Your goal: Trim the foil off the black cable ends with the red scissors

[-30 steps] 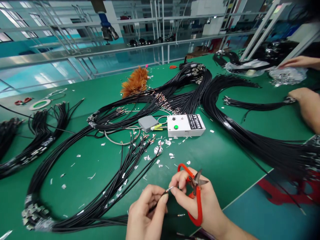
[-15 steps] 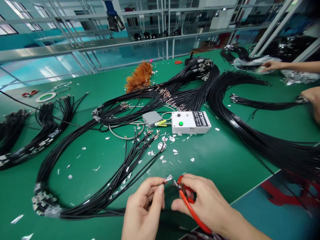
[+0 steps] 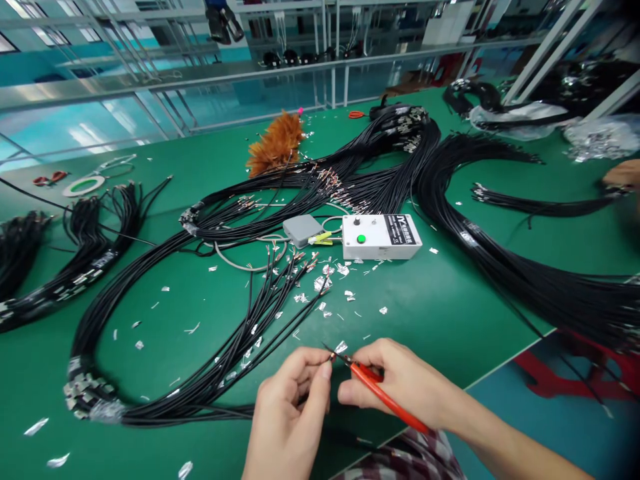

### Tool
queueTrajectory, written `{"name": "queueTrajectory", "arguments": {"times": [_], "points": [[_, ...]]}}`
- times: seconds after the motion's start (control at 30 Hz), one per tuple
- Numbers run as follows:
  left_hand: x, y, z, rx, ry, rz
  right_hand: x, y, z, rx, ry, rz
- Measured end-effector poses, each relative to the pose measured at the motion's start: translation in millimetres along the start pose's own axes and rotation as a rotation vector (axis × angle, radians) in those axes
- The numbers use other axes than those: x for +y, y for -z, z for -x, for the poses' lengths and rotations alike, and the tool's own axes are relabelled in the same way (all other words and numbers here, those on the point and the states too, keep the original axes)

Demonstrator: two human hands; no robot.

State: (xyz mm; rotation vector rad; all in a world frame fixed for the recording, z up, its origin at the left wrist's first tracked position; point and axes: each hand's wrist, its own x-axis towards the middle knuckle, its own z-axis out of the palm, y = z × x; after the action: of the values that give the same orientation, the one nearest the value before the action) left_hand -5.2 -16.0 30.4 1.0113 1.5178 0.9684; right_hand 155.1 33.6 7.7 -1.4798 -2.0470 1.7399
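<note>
My left hand [image 3: 290,413] pinches the end of a thin black cable [image 3: 327,359] near the table's front edge. My right hand [image 3: 400,383] grips red-handled snips [image 3: 380,393], whose blades meet the cable tip beside a small foil scrap [image 3: 341,347]. A loose bunch of black cables [image 3: 240,353] runs from my left hand up toward a white tester box [image 3: 385,235] with a green button. A grey pedal [image 3: 301,229] lies next to that box.
Large looped bundles of black cables [image 3: 500,253] cover the green table [image 3: 440,313]. Foil scraps [image 3: 320,283] litter the middle. An orange feather duster [image 3: 275,143] lies at the back. Tape roll [image 3: 80,187] sits far left. Another person's hand [image 3: 620,175] holds cables at the right.
My right hand has turned the snips from upright to pointing left, bringing the blades onto the cable tip. The other person's far hand has left the view.
</note>
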Motion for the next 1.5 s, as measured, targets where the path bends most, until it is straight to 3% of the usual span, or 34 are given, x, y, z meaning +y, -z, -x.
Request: {"name": "queueTrajectory", "arguments": {"times": [0.17, 0.3, 0.47, 0.57, 0.63, 0.73, 0.8, 0.9, 1.2, 1.37, 1.43, 1.5], "points": [[-5.5, 1.0, 1.3, 0.033, -0.027, -0.008, -8.7, 1.3, 3.4, 0.124, 0.015, 0.154], [-9.4, 2.0, 1.8, -0.039, -0.062, -0.066, -13.3, 0.9, 4.0, 0.119, -0.004, 0.169], [-3.1, -0.3, 5.7, 0.105, 0.134, 0.179, -7.2, -2.0, 1.2, 0.097, -0.035, 0.177], [2.3, 1.4, 6.8, 0.178, 0.167, 0.265, 3.2, -2.4, 1.2, 0.133, -0.053, 0.216], [3.8, 2.7, 6.3, 0.179, 0.169, 0.268, 7.3, -3.2, 1.6, 0.139, -0.027, 0.131], [0.5, 2.7, 4.7, 0.134, 0.15, 0.226, 4.3, -9.7, 0.5, 0.135, 0.111, -0.25], [-4.9, 1.9, 3.6, 0.074, 0.105, 0.178, -2.3, -18.1, -2.5, 0.22, 0.231, -0.526], [-12.4, -0.3, 3.4, 0.016, 0.037, 0.089, -11.5, -30.5, -9.4, 0.392, 0.317, -0.739], [-23.9, -11.5, 6.5, 0.163, -0.108, -0.05, -16.8, -32.1, -15.0, 0.403, 0.268, -0.985], [-28.0, -5.1, 2.9, 0.147, -0.272, -0.157, -15.5, -37.8, -14.4, 0.416, 0.256, -1.023], [-24.2, 0.9, 0.6, 0.097, -0.188, -0.117, -12.7, -37.2, -14.9, 0.422, 0.266, -1.002], [-20.3, 9.4, -3.2, -0.092, -0.003, -0.008, -10.4, -33.4, -15.8, 0.385, 0.298, -0.973]]}}
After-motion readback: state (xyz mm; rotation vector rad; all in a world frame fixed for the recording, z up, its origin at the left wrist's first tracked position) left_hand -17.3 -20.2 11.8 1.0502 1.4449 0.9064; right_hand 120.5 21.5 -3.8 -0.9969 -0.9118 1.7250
